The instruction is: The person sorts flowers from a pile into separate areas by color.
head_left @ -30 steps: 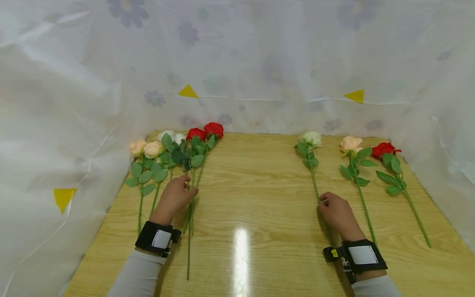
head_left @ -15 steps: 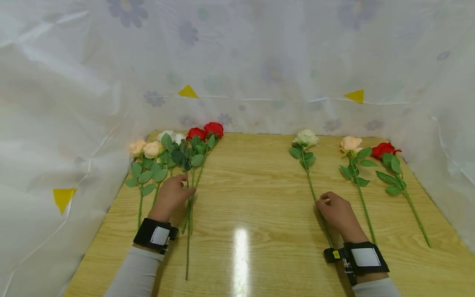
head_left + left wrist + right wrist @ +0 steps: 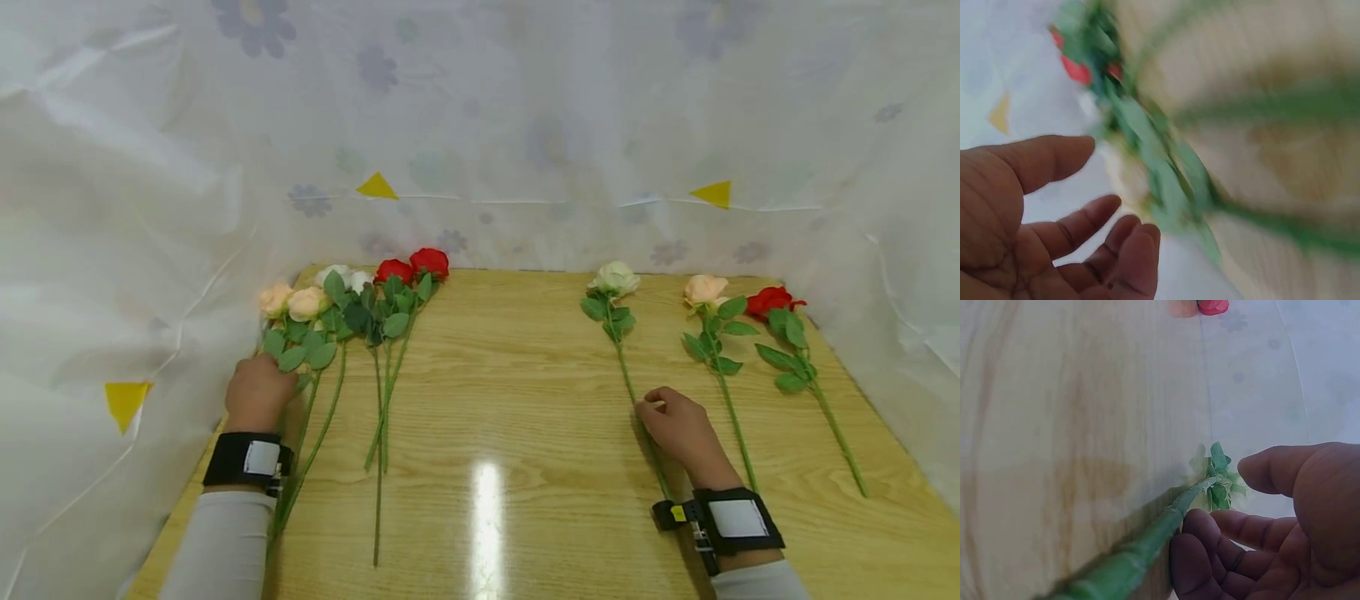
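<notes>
My left hand [image 3: 258, 392] is over the left edge of the flowers, by the leaves of two peach roses [image 3: 307, 304]. In the left wrist view its thumb and loosely bent fingers stand apart with nothing between them; the blurred green stems [image 3: 1285, 103] lie beyond. My right hand [image 3: 678, 433] is low beside the stem [image 3: 626, 371] of a white rose [image 3: 616, 279]. Its fingertips [image 3: 1200, 525] are against or very near that stem, and the thumb is apart from them. Whether they touch it, I cannot tell.
Left of centre lie white roses [image 3: 333, 275] and two red roses [image 3: 430, 262] with crossing stems. At the right are a peach rose [image 3: 705, 290] and a red rose [image 3: 772, 302]. Pale flowered sheeting [image 3: 525, 125] walls the wooden table [image 3: 525, 375] at back and sides.
My left hand has moved left from the red roses' stems to the peach roses, whose stems now slant differently. The white rose at right has shifted slightly left with my right hand beside it.
</notes>
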Motion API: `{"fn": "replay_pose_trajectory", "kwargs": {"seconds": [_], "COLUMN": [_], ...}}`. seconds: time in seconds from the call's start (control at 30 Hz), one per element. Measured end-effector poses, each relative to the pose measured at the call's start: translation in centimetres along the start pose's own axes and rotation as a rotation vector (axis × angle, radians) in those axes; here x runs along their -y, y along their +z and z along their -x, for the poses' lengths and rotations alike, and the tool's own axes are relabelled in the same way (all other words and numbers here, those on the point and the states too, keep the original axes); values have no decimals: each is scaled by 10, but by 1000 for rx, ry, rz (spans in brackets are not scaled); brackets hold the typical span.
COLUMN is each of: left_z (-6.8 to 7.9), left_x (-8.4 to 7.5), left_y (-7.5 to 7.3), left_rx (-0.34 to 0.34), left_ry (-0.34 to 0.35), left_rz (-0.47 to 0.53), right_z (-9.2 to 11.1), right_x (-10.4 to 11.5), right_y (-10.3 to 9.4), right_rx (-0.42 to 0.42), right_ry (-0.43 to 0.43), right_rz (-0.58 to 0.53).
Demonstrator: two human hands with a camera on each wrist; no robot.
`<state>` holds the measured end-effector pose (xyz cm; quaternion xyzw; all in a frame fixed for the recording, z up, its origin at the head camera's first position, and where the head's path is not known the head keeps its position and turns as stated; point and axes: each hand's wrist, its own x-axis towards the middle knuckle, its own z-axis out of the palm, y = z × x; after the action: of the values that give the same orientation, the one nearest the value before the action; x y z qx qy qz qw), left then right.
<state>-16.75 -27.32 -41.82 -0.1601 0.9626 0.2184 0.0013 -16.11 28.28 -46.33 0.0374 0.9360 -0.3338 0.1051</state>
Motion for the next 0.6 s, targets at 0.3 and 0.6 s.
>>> {"fn": "replay_pose_trajectory", "kwargs": {"seconds": [0.3,0.6], "left_z": [-5,-6], "left_x": [18,23], "left_y": [-2,-1], "left_rx": [175,142], "left_ry": [-30,38], "left_rz": [-64,-45], "right_z": [0,2], "right_x": [-1,-1], "right_y": [0,0], "right_rx": [13,6], "right_ry": [-9,-10], "right_rz": [-13,-22]}}
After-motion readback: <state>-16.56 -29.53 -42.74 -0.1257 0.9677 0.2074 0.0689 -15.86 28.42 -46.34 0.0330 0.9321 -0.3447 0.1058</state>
